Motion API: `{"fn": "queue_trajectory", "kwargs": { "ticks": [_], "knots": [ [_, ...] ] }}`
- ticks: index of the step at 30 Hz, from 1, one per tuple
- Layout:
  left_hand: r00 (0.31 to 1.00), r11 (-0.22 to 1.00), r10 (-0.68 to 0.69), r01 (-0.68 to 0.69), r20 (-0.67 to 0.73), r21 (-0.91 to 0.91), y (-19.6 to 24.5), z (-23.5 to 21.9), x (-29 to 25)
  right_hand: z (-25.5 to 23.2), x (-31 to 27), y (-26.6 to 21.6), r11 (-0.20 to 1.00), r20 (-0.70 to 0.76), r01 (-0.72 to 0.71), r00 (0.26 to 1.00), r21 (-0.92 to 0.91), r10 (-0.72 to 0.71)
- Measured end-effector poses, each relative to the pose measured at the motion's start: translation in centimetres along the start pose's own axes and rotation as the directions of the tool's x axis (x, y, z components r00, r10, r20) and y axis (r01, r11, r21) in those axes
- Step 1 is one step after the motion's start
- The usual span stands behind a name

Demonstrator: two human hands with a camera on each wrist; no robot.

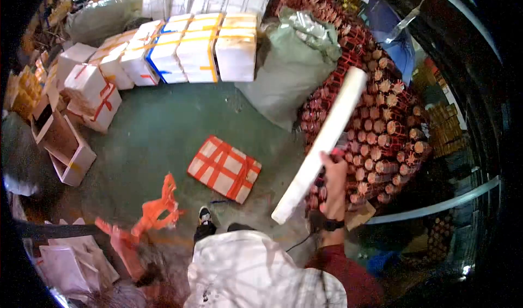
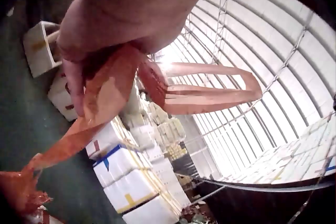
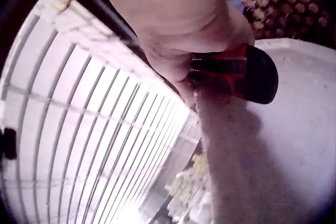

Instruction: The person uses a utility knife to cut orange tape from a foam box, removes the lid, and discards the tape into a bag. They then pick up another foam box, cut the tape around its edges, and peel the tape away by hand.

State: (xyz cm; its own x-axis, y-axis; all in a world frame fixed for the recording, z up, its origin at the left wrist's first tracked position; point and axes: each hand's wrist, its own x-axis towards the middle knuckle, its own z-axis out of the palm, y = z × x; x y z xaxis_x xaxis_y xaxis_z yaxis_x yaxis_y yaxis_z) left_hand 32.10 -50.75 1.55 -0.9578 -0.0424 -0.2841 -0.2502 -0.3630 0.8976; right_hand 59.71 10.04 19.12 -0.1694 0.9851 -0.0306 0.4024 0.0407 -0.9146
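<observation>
The right hand [image 1: 333,172] is clamped on a long white slab [image 1: 321,144], approx. at its lower third. The long axis runs diagonal: the short end drops below the grip toward the body, the long end rises up and away from the grip, over the stack of rolls [image 1: 381,123]. In the right wrist view a red-black tool [image 3: 247,71] is also pressed in the same palm, against the slab's rough white face [image 3: 273,171]; what the tool is cannot be told.

The left hand [image 2: 105,19] is closed round an orange strap [image 2: 173,90]. One part goes out from the grip as a flat loop; the other part hangs down below the grip to a crumpled end. In the head view this hand is blurred at the low left, so its place is taken from the orange strap [image 1: 155,210] seen there.

The slab is nearer to the right hand only; the left is well apart from it, on the other side of the body.

Materials & shapes:
- slab: matte, grainy, prob. foam, straight edges, thin vs. its length
- strap: thin plastic band, glossy, half transparent, creased
- rolls: round ends, brownish, held in red netting, stacked in rows
- box [image 1: 224,169]: flat, white w/ red tape crossed, lying on the green floor [image 1: 158,133], between both hands and well apart from each
- more white boxes [image 1: 201,46] w/ yellow and blue tape are stacked far beyond, beside a grey sack [image 1: 294,63].
</observation>
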Motion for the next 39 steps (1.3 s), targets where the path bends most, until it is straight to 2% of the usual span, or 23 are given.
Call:
{"fn": "queue_trajectory", "kwargs": {
  "ticks": [1,2,4,7,8,10,11,12,13,14,16,17,19,20,22,24,26,28,30,32,34,36,39],
  "knots": [
    [0.999,1.000,0.026,-0.026,-0.031,-0.003,-0.7,-2.4,-1.2,1.8,-1.1,-2.5,0.995,0.088,0.051,0.995,-0.085,-0.044],
    [0.997,0.998,0.055,-0.056,-0.061,-0.009,-1.5,-5.1,-2.6,3.3,-3.5,-4.7,0.990,0.241,0.099,0.968,-0.099,-0.073],
    [0.987,0.991,0.121,-0.126,-0.111,-0.047,-3.9,-11.4,-6.3,5.9,-5.6,-3.5,0.901,0.318,0.414,0.878,-0.126,-0.359],
    [0.956,0.967,0.225,-0.242,-0.191,-0.072,-7.7,-20.8,-15.2,7.5,-10.1,-1.5,0.817,0.464,0.555,0.771,-0.156,-0.436],
    [0.933,0.972,0.231,-0.237,-0.275,0.013,-6.7,-20.0,-19.6,7.2,-12.1,-1.9,0.788,0.574,0.591,0.710,-0.174,-0.407],
    [0.867,0.969,0.237,-0.177,-0.438,0.174,-3.4,-16.8,-29.0,7.7,-15.2,0.2,0.736,0.663,0.662,0.614,-0.140,-0.427],
    [0.780,0.991,0.120,-0.054,-0.615,0.125,-0.5,-13.9,-31.7,8.0,-16.9,1.5,0.720,0.691,0.692,0.548,-0.058,-0.471],
    [0.725,0.999,0.048,-0.046,-0.687,0.021,-0.2,-15.3,-34.8,8.1,-18.7,3.1,0.701,0.711,0.712,0.476,0.032,-0.517],
    [0.660,0.995,-0.025,-0.057,-0.751,-0.084,0.2,-16.7,-37.9,8.6,-20.4,4.5,0.696,0.777,0.718,0.445,-0.011,-0.447],
    [0.595,0.998,0.058,-0.062,-0.801,0.026,-1.2,-20.6,-40.2,9.1,-22.4,6.2,0.732,0.792,0.676,0.400,0.085,-0.461],
    [0.441,0.976,0.197,-0.001,-0.876,0.219,-3.6,-28.8,-46.9,10.2,-26.6,8.3,0.649,0.815,0.733,0.238,0.206,-0.528],
    [0.439,0.980,0.192,-0.031,-0.878,0.198,-0.1,-26.4,-49.7,11.1,-29.3,9.1,0.630,0.863,0.749,0.168,0.203,-0.477],
    [0.270,0.991,0.126,0.002,-0.955,0.132,-1.4,-34.3,-57.6,11.8,-34.9,9.8,0.582,0.929,0.799,0.085,0.152,-0.360],
    [0.203,0.993,0.120,-0.007,-0.972,0.121,-1.1,-36.6,-60.9,11.9,-37.6,10.0,0.531,0.919,0.814,-0.008,0.235,-0.394],
    [0.084,0.986,0.161,-0.049,-0.983,0.157,1.5,-37.7,-64.8,12.1,-43.8,10.2,0.419,0.868,0.816,-0.189,0.399,-0.458],
    [0.025,0.978,0.200,-0.066,-0.979,0.198,3.5,-38.2,-67.8,11.3,-49.4,10.1,0.394,0.829,0.769,-0.301,0.503,-0.471],
    [0.032,0.966,0.250,-0.080,-0.968,0.246,6.9,-36.8,-68.0,11.3,-55.2,9.9,0.344,0.783,0.724,-0.435,0.597,-0.444],
    [0.088,0.951,0.302,-0.100,-0.949,0.294,11.4,-36.0,-67.0,11.4,-62.6,9.8,0.263,0.725,0.687,-0.563,0.677,-0.397],
    [0.189,0.938,0.345,-0.091,-0.920,0.333,16.4,-34.8,-65.2,11.3,-68.7,9.4,0.206,0.660,0.632,-0.668,0.747,-0.344],
    [0.313,0.926,0.326,0.083,-0.892,0.367,20.9,-37.6,-63.4,11.1,-74.0,9.0,0.136,0.578,0.564,-0.765,0.814,-0.284],
    [0.463,0.767,0.253,0.439,-0.850,0.468,23.1,-43.9,-61.6,11.0,-78.6,8.8,0.051,0.488,0.491,-0.840,0.869,-0.237],
    [0.631,0.460,0.580,0.268,-0.515,0.846,22.9,-48.3,-58.9,10.2,-83.5,8.0,0.014,0.430,0.435,-0.886,0.901,-0.175],
    [0.767,0.260,0.539,0.241,-0.348,0.935,24.7,-50.6,-55.2,9.9,-88.2,6.4,-0.043,0.302,0.312,-0.940,0.949,-0.155]
  ]
}}
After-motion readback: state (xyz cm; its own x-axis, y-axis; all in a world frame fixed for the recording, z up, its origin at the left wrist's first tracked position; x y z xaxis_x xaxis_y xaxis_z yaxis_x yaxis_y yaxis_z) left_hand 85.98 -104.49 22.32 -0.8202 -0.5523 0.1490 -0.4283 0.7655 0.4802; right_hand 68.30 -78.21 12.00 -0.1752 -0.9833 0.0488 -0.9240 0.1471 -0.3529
